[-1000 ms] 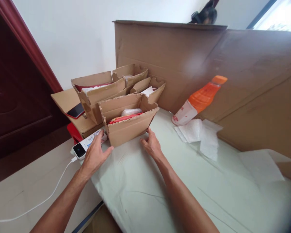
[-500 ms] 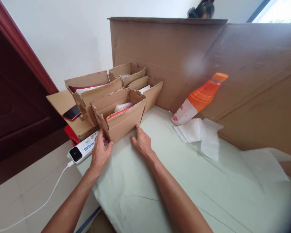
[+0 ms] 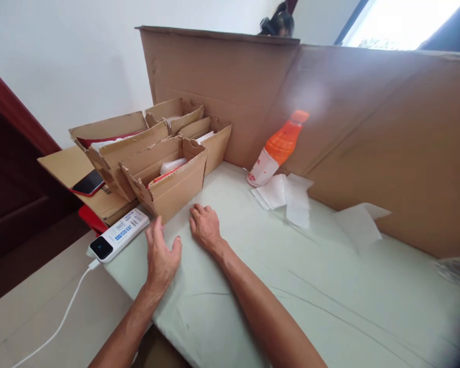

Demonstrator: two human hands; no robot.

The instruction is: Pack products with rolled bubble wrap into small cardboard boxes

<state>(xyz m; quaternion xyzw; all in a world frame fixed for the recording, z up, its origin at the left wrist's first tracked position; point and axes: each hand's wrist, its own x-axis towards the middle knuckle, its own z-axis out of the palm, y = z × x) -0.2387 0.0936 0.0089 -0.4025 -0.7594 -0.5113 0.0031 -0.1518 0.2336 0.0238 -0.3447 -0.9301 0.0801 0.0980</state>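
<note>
My left hand (image 3: pixel 162 256) is just in front of the nearest open cardboard box (image 3: pixel 180 193), fingers spread and holding nothing. To the right of it, my right hand (image 3: pixel 206 226) rests on the green tablecloth (image 3: pixel 230 276), fingers loosely bent and nothing visible in them. A small gap separates it from the box. Inside this box lie a white wrapped item (image 3: pixel 173 164) and something red. Beside the left hand is a white power bank (image 3: pixel 119 235) with a dark display and a white cable (image 3: pixel 67 312) plugged in.
Several more cardboard boxes (image 3: pixel 136 148) stand behind the nearest one. A phone (image 3: pixel 88 183) lies on cardboard at left. An orange-capped bottle (image 3: pixel 278 149) and white foam sheets (image 3: pixel 297 204) are near the cardboard partition (image 3: pixel 222 76). Behind it shows a person's head (image 3: pixel 282 21).
Both hands have come away from the nearest box and drawn back towards me. The left fingers have spread. The camera view has turned right; the box appears to stand in the same place.
</note>
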